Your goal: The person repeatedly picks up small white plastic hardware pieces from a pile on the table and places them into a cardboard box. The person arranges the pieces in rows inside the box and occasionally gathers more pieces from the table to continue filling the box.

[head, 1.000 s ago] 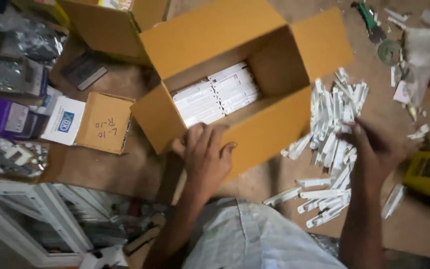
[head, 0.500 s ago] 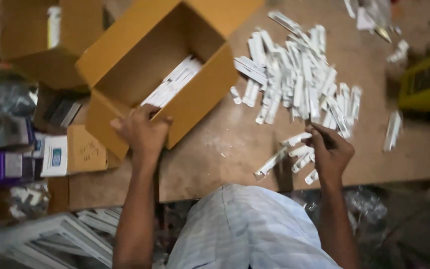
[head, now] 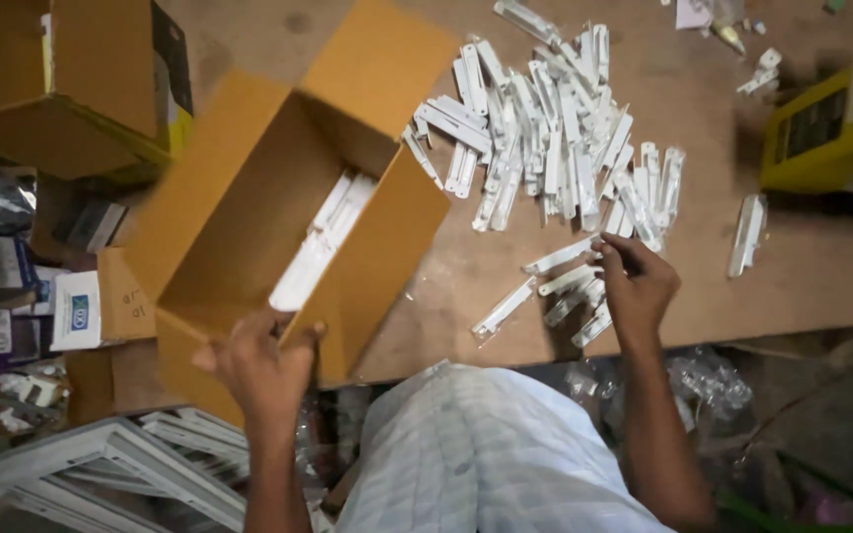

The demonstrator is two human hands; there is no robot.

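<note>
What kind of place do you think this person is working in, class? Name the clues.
Probably a small workshop or packing bench. A heap of white packets lies on a wooden table, the left hand grips an open cardboard box partly filled with white pieces, and more cartons stand nearby.

There is one view only, from a camera worn on the person's head, looking almost straight down. It faces a brown wooden table (head: 565,296) that fills the upper and right of the frame, its near edge running across the lower middle. The person's striped lap (head: 486,454) sits at the bottom centre, directly under the lens, with both forearms rising from the bottom edge. The left hand (head: 259,365) shows at lower left and the right hand (head: 634,286) right of centre, both near. The frame sits slightly tilted, and the left side blurs.
</note>
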